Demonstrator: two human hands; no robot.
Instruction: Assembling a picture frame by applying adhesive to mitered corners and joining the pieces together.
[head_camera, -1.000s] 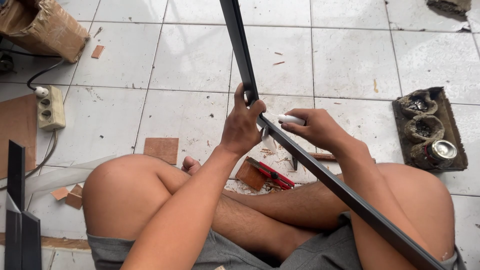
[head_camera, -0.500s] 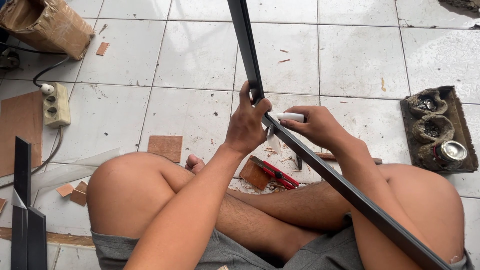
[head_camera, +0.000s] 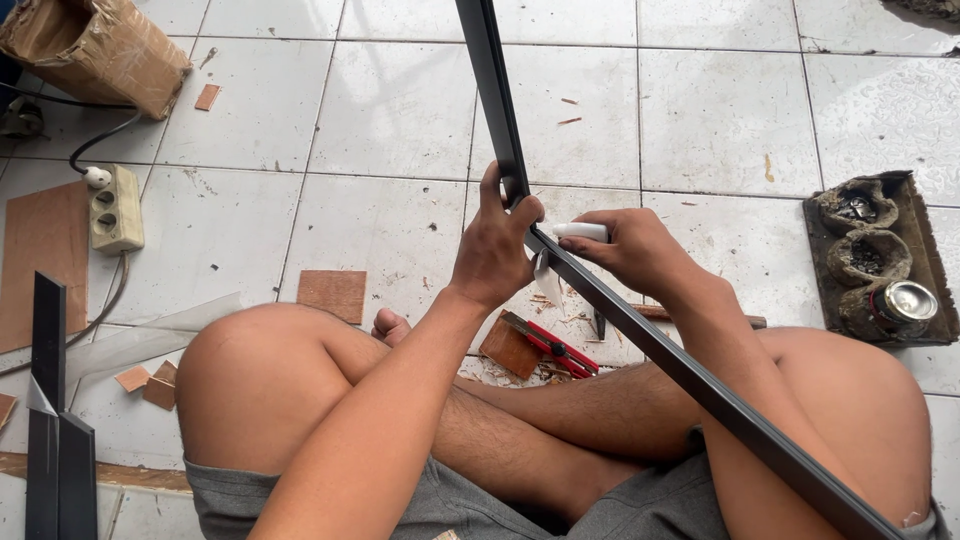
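White tile floor, we sit cross-legged at center frame. Two dark bars meet at a corner mid-frame; one box upper left, one power strip left, one red cutter below. Left hand closed around the joint. Right hand grips one white tube against it.
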